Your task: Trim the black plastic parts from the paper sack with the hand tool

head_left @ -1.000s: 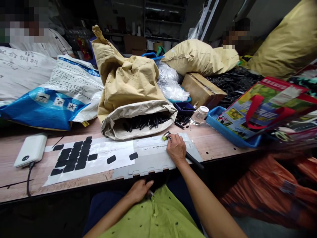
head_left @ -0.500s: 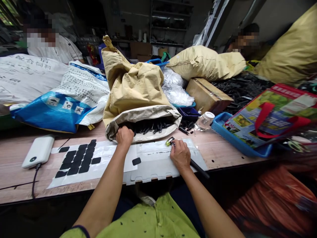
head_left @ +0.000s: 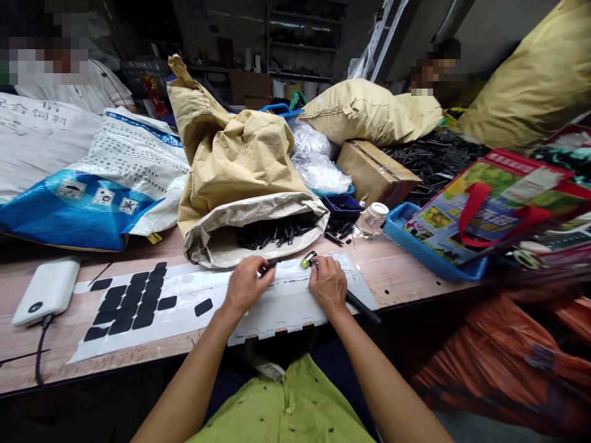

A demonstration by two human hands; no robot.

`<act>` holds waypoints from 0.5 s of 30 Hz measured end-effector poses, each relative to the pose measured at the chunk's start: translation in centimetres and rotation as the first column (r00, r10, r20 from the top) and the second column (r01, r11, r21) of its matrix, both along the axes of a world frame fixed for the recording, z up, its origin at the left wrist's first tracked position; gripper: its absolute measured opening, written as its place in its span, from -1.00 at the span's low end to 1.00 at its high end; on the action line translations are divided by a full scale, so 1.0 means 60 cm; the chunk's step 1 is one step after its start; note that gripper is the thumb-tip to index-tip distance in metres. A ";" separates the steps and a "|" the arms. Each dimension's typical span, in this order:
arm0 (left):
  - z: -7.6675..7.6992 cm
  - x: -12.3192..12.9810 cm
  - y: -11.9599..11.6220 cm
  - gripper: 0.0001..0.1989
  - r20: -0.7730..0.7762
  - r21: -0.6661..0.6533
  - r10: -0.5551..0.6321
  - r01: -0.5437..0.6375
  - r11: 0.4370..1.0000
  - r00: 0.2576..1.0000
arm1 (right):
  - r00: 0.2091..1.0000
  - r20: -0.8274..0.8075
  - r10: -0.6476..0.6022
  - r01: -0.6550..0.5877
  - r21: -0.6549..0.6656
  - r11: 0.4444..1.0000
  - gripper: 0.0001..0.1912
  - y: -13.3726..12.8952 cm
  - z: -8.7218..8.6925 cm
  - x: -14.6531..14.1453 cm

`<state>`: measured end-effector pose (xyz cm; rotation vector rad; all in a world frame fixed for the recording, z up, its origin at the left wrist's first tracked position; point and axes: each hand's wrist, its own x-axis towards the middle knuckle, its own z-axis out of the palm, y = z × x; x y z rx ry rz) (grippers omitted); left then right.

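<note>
My left hand (head_left: 247, 284) is closed on a small black pen-shaped part (head_left: 269, 266), held above the light grey board (head_left: 286, 307) in front of the sack. The fingers of my right hand (head_left: 329, 284) are wrapped round a small hammer (head_left: 364, 307). Its shiny head with a yellow-green end (head_left: 307, 261) points left, and its dark handle runs back under my palm past the table edge. Behind my left hand lies the open mouth of a tan sack (head_left: 240, 166), with many similar black parts (head_left: 272, 234) inside.
Black rounded patches (head_left: 133, 301) lie on a white sheet at left, beside a white power bank (head_left: 48, 289) with a cable. To the right stand a glass jar (head_left: 370, 219), a blue basket (head_left: 415, 246) and a cardboard box (head_left: 376, 169). Two people sit across the table.
My left hand has come out of the sack's mouth, toward me and right, with a black part in its fingers. My right hand keeps its hold on the hammer. The view has shifted slightly.
</note>
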<state>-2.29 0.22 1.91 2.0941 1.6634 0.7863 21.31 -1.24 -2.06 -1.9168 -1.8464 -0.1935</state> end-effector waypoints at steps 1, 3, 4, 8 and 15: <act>-0.014 0.011 -0.015 -0.85 -0.001 -0.004 -0.115 0.115 0.993 0.993 | 1.000 0.001 -0.008 0.008 0.005 1.000 -0.79 -0.001 0.000 -0.001; -0.038 0.027 -0.034 -0.87 -0.017 -0.015 -0.226 0.225 0.974 0.974 | 1.000 0.003 -0.031 0.031 0.014 0.999 -0.79 -0.003 -0.001 -0.003; -0.048 0.031 -0.039 -0.87 -0.013 -0.023 -0.239 0.239 0.971 0.971 | 0.999 0.000 -0.044 0.044 0.017 0.999 -0.79 -0.003 -0.001 -0.003; -0.067 0.028 -0.036 -0.81 0.060 -0.057 -0.237 0.240 0.969 0.970 | 0.998 -0.052 -0.046 0.046 -0.011 0.999 -0.78 0.001 0.001 0.006; -0.069 0.028 -0.031 -0.83 0.106 -0.081 -0.198 0.207 0.975 0.975 | 0.905 -0.403 0.134 -0.121 0.060 0.991 -0.68 -0.037 0.056 0.001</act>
